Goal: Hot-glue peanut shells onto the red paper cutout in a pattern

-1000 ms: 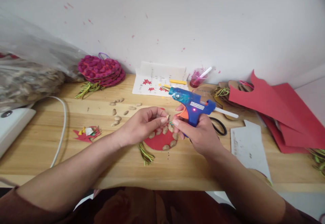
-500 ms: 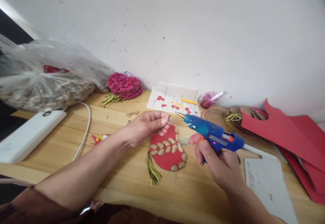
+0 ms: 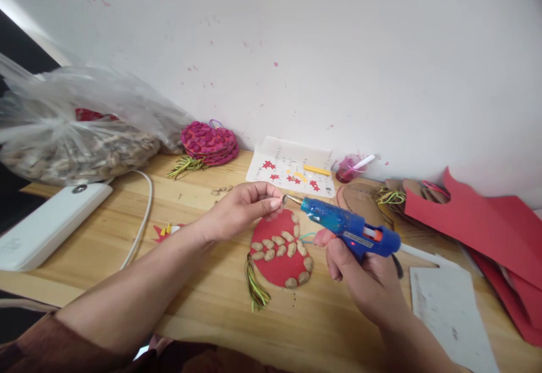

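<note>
My left hand (image 3: 248,208) pinches a small peanut shell piece (image 3: 284,198) between thumb and fingertips, above the table. In my right hand (image 3: 364,274) is a blue glue gun (image 3: 339,220), its trigger under my fingers and a small red light lit on its body. The metal nozzle meets or nearly touches the shell piece. Below lies a round red card (image 3: 275,271) with several peanut shells stuck in rows across its middle and along part of its edge. A green and yellow tassel (image 3: 255,285) hangs off its lower left, and a teal loop shows at its right.
Plastic bags of peanut shells (image 3: 76,153) and a white power bank (image 3: 53,229) with a cable are at left. Pink-decorated discs (image 3: 209,143), a paper with red stars (image 3: 258,172) and a cup (image 3: 348,171) line the wall. Red sheets (image 3: 478,220) lie right.
The glue gun has moved left and slightly down, bringing its nozzle to the shell piece. My left hand has stayed almost in place, with the shell piece turned a little.
</note>
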Available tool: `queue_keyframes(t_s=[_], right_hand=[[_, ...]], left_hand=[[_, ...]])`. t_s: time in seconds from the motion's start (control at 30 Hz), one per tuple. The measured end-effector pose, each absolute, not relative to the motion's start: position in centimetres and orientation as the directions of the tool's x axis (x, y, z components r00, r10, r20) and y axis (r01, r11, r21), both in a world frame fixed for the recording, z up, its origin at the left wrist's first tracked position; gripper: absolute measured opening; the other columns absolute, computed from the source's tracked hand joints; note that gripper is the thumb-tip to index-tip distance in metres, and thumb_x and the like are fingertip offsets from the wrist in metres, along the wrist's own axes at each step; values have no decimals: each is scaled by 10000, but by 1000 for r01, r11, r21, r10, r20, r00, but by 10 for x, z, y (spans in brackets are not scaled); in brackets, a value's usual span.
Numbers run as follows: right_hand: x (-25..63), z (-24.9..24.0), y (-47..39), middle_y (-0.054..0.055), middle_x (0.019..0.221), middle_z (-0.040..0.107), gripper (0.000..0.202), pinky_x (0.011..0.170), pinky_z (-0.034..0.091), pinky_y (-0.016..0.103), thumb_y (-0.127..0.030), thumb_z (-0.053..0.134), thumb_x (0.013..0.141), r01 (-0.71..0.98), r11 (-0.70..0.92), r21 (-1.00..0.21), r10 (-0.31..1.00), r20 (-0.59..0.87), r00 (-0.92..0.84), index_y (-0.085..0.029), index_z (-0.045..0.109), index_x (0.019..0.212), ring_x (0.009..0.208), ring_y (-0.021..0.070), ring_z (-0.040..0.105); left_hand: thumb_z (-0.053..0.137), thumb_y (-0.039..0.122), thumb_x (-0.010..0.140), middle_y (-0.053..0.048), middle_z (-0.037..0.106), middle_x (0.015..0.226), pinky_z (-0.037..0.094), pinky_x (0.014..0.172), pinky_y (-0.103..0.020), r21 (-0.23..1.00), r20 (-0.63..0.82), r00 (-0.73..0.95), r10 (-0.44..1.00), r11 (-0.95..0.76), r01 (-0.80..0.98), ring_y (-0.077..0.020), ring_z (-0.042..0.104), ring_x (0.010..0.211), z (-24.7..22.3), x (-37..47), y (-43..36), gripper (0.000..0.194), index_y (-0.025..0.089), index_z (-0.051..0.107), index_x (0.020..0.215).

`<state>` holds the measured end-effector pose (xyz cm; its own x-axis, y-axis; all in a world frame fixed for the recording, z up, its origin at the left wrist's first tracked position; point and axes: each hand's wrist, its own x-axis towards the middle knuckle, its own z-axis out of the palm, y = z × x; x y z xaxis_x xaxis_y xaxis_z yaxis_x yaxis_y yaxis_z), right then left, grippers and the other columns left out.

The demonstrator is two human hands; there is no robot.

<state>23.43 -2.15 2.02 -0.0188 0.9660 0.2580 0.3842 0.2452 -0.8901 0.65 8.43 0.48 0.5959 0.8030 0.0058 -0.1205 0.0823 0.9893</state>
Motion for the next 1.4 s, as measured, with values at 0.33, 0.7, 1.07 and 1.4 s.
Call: queue_keyframes(t_s=[0.33, 0.7, 1.07, 1.4], right_hand=[[236, 15, -23, -44, 547, 518, 137, 575, 456, 337, -327, 584, 971, 423, 231, -876, 969, 244, -23, -228, 666, 925, 501, 144, 499], [233, 21, -22, -46, 517, 528, 108, 553, 451, 357, -335, 590, 965, 432, 235, -871, 968, 251, -20, -255, 652, 927, 465, 156, 497], [231, 24, -21, -41, 500, 534, 116, 526, 445, 335, -328, 602, 953, 434, 250, -866, 962, 271, -14, -239, 676, 946, 457, 161, 509], [237, 19, -22, -36, 521, 533, 166, 563, 453, 319, -333, 574, 974, 476, 246, -844, 963, 267, -24, -217, 638, 875, 509, 153, 526]], left_hand=[[727, 442, 858, 5, 594, 771, 410, 697, -261, 998, 29, 576, 817, 12, -68, -118, 519, 709, 8, 5, 84, 310, 151, 646, 932], [710, 416, 883, 13, 589, 779, 402, 698, -256, 997, 35, 588, 808, 11, -74, -110, 509, 712, 6, 5, 85, 276, 157, 649, 958], [702, 417, 891, 16, 584, 773, 394, 691, -259, 998, 35, 590, 807, 8, -70, -105, 506, 703, 6, 5, 84, 281, 150, 635, 947], [693, 416, 901, 17, 584, 779, 398, 694, -260, 997, 34, 597, 802, 13, -74, -101, 512, 708, 6, 5, 84, 276, 149, 633, 942]])
